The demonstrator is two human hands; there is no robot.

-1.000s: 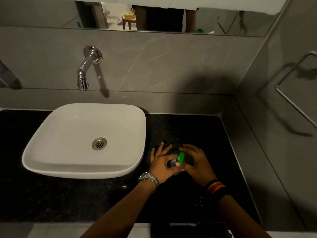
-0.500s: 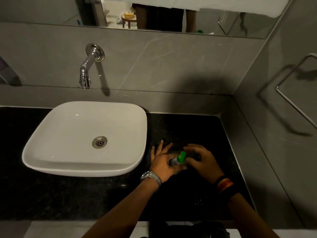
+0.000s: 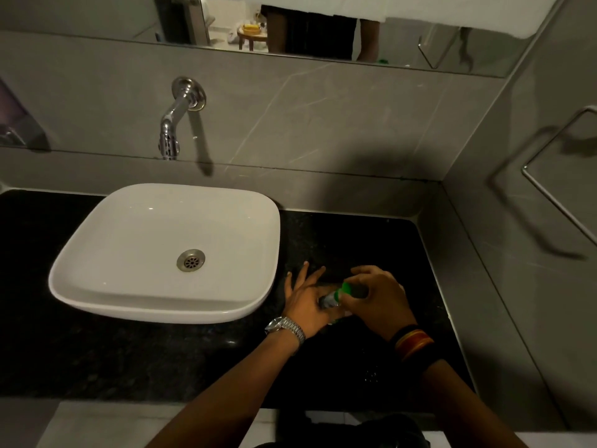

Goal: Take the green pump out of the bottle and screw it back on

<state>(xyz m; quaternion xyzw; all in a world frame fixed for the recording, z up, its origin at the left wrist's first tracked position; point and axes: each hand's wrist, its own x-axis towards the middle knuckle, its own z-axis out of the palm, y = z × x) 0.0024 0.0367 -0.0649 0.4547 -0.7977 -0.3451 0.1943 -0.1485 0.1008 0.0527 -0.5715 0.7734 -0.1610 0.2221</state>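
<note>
A small bottle (image 3: 328, 302) stands on the black counter (image 3: 161, 360), just right of the sink. My left hand (image 3: 307, 302) wraps its body, with the outer fingers spread. The green pump (image 3: 347, 288) sits at the bottle's top, tilted to the right. My right hand (image 3: 378, 295) closes over the pump from the right, fingertips pinching it. Most of the bottle is hidden behind my hands. I cannot tell whether the pump is threaded on or lifted off.
A white basin (image 3: 258, 221) sits on the counter to the left, under a chrome wall tap (image 3: 171, 130). Grey tiled walls close in behind and to the right, where a metal rail (image 3: 555, 195) is mounted. A mirror (image 3: 420, 43) runs along the top.
My right hand has shifted up and over the green pump, covering more of it. The left hand keeps its hold on the bottle. The view has drifted slightly.
</note>
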